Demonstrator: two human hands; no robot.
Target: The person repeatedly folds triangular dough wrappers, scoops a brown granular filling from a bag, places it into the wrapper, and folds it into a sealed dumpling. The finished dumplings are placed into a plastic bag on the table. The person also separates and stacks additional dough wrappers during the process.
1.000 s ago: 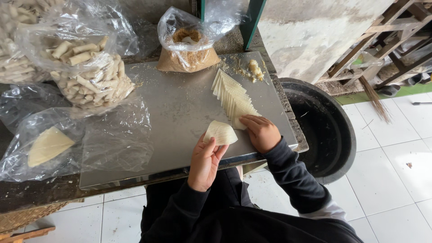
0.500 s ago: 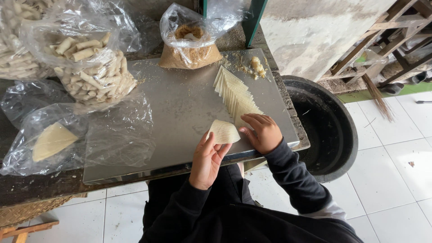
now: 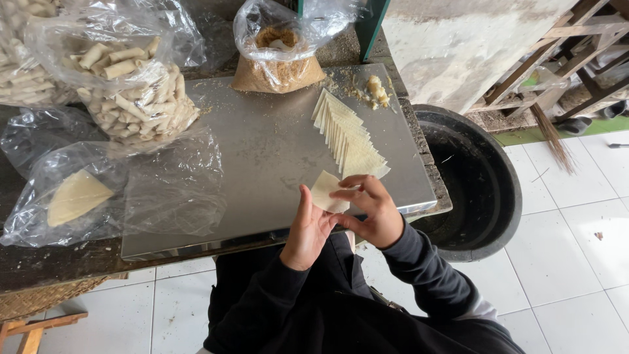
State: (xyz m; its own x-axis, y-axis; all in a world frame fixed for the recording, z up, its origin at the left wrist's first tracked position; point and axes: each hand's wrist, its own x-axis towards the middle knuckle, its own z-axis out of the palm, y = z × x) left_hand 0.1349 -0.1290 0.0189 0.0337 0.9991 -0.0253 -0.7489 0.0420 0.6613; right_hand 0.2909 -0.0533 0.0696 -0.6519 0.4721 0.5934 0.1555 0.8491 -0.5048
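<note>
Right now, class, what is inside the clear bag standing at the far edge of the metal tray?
The clear bag holds brown crumbly filling; whatever lies beneath its surface is covered.

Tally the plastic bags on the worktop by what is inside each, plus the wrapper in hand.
Bag of rolled pastries: 1, with another partly cut off at the left edge
Bag of brown filling: 1
Bag of flat wrappers: 1
Single wrapper held by left hand and right hand: 1
Total: 5
</note>
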